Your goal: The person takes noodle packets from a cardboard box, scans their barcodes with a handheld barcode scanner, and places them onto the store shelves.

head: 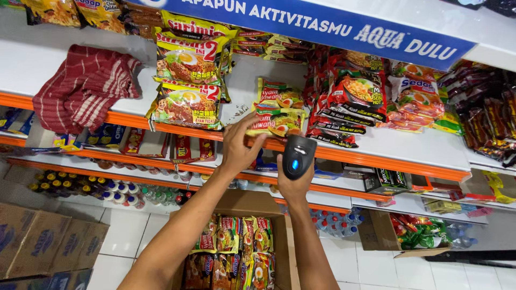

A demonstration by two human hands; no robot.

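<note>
Our left hand (236, 147) pinched the yellow noodle packet (277, 122) at its left end, thumb on top, as the packet lay at the shelf (376, 145) edge. Just right, our right hand (293, 185) wrapped fingers tight around the black scanner (297, 156), below the packet.

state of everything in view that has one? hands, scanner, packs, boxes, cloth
left hand: gripping yellow noodle pack at the shelf edge
right hand: holding scanner, pointed at that pack
scanner: blue light lit
carton: open, filled with noodle packs
red cloth: crumpled on the shelf
brown boxes: closed, on the floor
small box: open, packs inside
</note>
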